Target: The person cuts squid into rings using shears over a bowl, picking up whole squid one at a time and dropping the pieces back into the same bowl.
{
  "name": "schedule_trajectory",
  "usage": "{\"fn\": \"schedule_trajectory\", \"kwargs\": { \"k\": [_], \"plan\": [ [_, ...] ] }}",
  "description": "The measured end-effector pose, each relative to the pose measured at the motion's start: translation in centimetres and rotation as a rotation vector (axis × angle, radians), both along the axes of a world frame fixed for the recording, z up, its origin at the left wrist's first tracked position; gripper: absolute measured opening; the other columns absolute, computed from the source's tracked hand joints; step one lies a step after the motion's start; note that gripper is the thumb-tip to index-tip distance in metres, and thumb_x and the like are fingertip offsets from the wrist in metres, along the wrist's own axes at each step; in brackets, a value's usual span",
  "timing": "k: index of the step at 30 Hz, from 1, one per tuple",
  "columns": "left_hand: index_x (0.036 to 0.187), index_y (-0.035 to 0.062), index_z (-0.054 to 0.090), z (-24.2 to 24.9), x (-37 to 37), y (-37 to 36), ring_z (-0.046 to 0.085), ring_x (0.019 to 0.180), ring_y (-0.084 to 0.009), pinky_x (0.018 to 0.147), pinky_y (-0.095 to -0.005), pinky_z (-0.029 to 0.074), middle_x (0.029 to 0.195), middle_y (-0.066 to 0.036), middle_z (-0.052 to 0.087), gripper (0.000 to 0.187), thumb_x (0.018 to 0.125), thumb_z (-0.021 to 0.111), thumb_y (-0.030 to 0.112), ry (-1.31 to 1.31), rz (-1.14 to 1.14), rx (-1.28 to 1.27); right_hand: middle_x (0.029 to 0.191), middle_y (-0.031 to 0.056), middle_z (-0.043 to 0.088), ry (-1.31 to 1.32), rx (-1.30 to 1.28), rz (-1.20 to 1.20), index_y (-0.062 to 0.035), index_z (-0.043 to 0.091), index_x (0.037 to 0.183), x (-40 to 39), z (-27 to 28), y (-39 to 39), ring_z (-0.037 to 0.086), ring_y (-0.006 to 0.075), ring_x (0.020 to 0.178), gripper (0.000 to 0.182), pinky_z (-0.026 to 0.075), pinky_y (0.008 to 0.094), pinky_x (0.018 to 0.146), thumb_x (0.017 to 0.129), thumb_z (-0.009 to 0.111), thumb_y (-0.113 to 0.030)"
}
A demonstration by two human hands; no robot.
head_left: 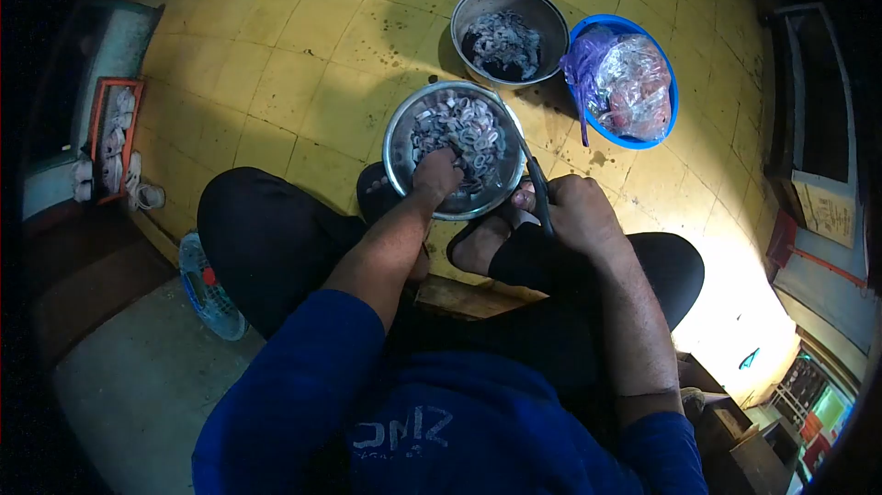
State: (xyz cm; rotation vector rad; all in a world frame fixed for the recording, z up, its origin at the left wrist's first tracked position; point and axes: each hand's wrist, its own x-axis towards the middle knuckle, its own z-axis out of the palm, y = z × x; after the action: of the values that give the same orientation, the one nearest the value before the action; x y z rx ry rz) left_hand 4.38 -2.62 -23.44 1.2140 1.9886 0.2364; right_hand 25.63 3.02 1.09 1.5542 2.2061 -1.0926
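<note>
A steel bowl [395,157] in front of my feet holds many cut squid rings [473,118], pale with purplish edges. My left hand [438,173] reaches over the near left rim, its fingers curled down against the rings; what they grip is hidden. To the right of the bowl my right hand [581,212] is closed round the dark handle of a knife [537,178]. The narrow blade points up and to the left, overlapping the bowl's right rim in this view.
Behind the bowl stands a deeper metal pot [461,34] with pale, wet pieces in dark liquid. Beside it a blue basin [673,81] holds a purple bag [588,63] and clear plastic over pinkish contents. Wet spots mark the yellow tiled floor [303,63]. A shoe rack [118,136] stands far left.
</note>
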Motion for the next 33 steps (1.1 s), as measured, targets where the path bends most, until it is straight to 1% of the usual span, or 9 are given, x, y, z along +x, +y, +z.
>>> {"fn": "schedule_trajectory", "kwargs": {
  "k": [7, 12, 17, 21, 24, 28, 30, 32, 33],
  "plan": [
    [0.102, 0.0126, 0.064, 0.6, 1.0, 2.0, 0.063, 0.101, -0.0331, 0.088, -0.0416, 0.050, 0.103, -0.015, 0.066, 0.032, 0.074, 0.070, 0.025, 0.006, 0.154, -0.140, 0.075, 0.0297, 0.062, -0.008, 0.018, 0.032, 0.0067, 0.065, 0.077, -0.1, -1.0, -0.3, 0.063, 0.0446, 0.082, 0.066, 0.050, 0.0490, 0.077, 0.081, 0.063, -0.059],
    [0.084, 0.0095, 0.068, 3.6, -1.1, 1.6, 0.067, 0.087, -0.0290, 0.078, -0.0383, 0.052, 0.088, -0.010, 0.069, 0.020, 0.067, 0.070, 0.019, -0.058, 0.108, 0.089, 0.077, 0.0297, 0.063, -0.024, 0.005, 0.027, 0.0061, 0.066, 0.079, 0.0, -0.6, -0.3, 0.064, 0.0437, 0.084, 0.063, 0.050, 0.0489, 0.078, 0.083, 0.061, -0.057],
    [0.081, 0.0074, 0.069, 7.9, -3.6, 2.8, 0.067, 0.080, -0.0242, 0.073, -0.0347, 0.051, 0.085, -0.011, 0.069, 0.021, 0.064, 0.074, 0.019, -0.074, 0.025, 0.234, 0.079, 0.0303, 0.063, 0.015, 0.028, 0.057, 0.0061, 0.066, 0.079, -0.3, -0.1, -0.6, 0.064, 0.0442, 0.085, 0.065, 0.050, 0.0487, 0.078, 0.083, 0.060, -0.059],
    [0.100, 0.0067, 0.069, 15.0, -4.5, 3.5, 0.063, 0.082, -0.0119, 0.071, -0.0258, 0.051, 0.086, -0.004, 0.068, 0.024, 0.077, 0.068, 0.012, -0.362, 0.050, 0.137, 0.078, 0.0309, 0.063, 0.067, 0.043, 0.020, 0.0070, 0.066, 0.080, -0.3, -0.8, -0.5, 0.063, 0.0447, 0.086, 0.069, 0.050, 0.0490, 0.078, 0.082, 0.060, -0.062],
    [0.118, 0.0070, 0.059, 18.2, -5.0, 3.0, 0.063, 0.093, -0.0175, 0.079, -0.0358, 0.054, 0.106, -0.007, 0.065, 0.031, 0.087, 0.059, 0.011, -0.986, 0.288, 0.030, 0.077, 0.0319, 0.062, 0.150, 0.024, -0.015, 0.0079, 0.065, 0.081, 0.0, -1.2, -0.4, 0.063, 0.0448, 0.085, 0.071, 0.050, 0.0490, 0.078, 0.082, 0.059, -0.063],
    [0.132, 0.0087, 0.046, 21.4, -5.3, 2.0, 0.059, 0.107, -0.0262, 0.093, -0.0492, 0.048, 0.119, -0.012, 0.059, 0.040, 0.094, 0.052, 0.019, -1.380, 0.427, 0.061, 0.077, 0.0304, 0.062, 0.181, -0.050, -0.018, 0.0072, 0.065, 0.081, 0.0, -0.9, -0.7, 0.064, 0.0445, 0.084, 0.070, 0.049, 0.0490, 0.076, 0.083, 0.059, -0.063],
    [0.132, 0.0086, 0.046, 22.5, -5.3, 1.3, 0.057, 0.111, -0.0265, 0.096, -0.0507, 0.046, 0.121, -0.013, 0.057, 0.039, 0.096, 0.050, 0.021, -1.471, 0.464, 0.030, 0.077, 0.0294, 0.063, 0.186, -0.056, -0.008, 0.0065, 0.066, 0.080, 0.1, -1.4, -0.9, 0.064, 0.0446, 0.083, 0.069, 0.049, 0.0490, 0.075, 0.083, 0.058, -0.062],
    [0.134, 0.0080, 0.045, 23.9, -5.4, 0.7, 0.054, 0.116, -0.0269, 0.101, -0.0529, 0.042, 0.126, -0.014, 0.054, 0.040, 0.098, 0.045, 0.026, -1.532, 0.495, -0.003, 0.057, 0.0095, 0.062, 0.282, -0.031, -0.005, 0.0010, 0.068, 0.069, 0.3, -2.4, -1.2, 0.063, 0.0219, 0.057, 0.071, 0.049, 0.0362, 0.059, 0.081, 0.057, -0.069],
    [0.134, 0.0080, 0.045, 24.4, -5.4, 0.6, 0.054, 0.116, -0.0269, 0.101, -0.0529, 0.042, 0.126, -0.014, 0.054, 0.040, 0.098, 0.045, 0.026, -1.534, 0.498, -0.004, 0.057, 0.0095, 0.062, 0.279, -0.033, -0.004, 0.0010, 0.068, 0.069, 0.2, -2.0, -1.3, 0.063, 0.0219, 0.057, 0.071, 0.049, 0.0362, 0.059, 0.081, 0.057, -0.069]
  ]
}}
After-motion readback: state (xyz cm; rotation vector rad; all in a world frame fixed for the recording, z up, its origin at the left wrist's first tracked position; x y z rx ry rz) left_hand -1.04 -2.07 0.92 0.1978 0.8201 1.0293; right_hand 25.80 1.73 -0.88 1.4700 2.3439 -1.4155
